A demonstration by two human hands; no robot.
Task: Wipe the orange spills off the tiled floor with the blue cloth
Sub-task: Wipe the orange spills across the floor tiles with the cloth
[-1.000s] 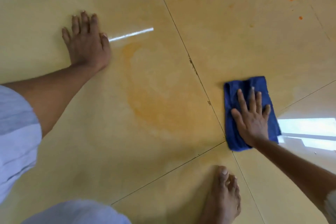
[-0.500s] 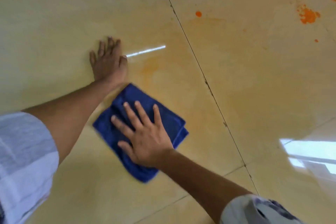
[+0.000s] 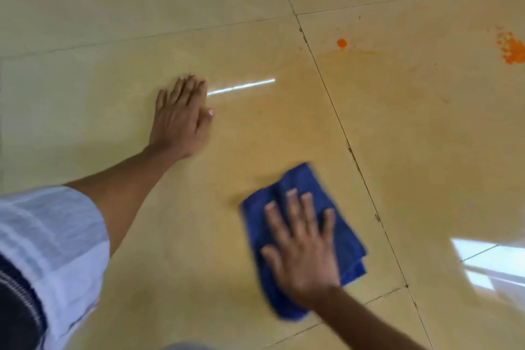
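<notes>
A folded blue cloth (image 3: 345, 239) lies flat on the beige tiled floor (image 3: 113, 8), low and right of centre. My right hand (image 3: 301, 247) presses on it with fingers spread and straight. My left hand (image 3: 181, 113) lies flat on the floor further up and to the left, fingers straight, bearing my weight. A pale orange smear (image 3: 272, 128) covers the tile between the two hands. A small orange drop (image 3: 341, 43) sits beyond the grout line, and a bigger orange splatter (image 3: 512, 50) is at the right edge.
Dark grout lines (image 3: 341, 128) cross the floor diagonally. A bright window reflection (image 3: 491, 261) shines at the lower right, and a thin streak of glare (image 3: 241, 86) lies by my left fingertips. My pale sleeve (image 3: 51, 253) fills the lower left corner.
My right hand swept the cloth from the right over to beside my left wrist, then back toward the right and lower. My left hand stayed planted on the floor.
</notes>
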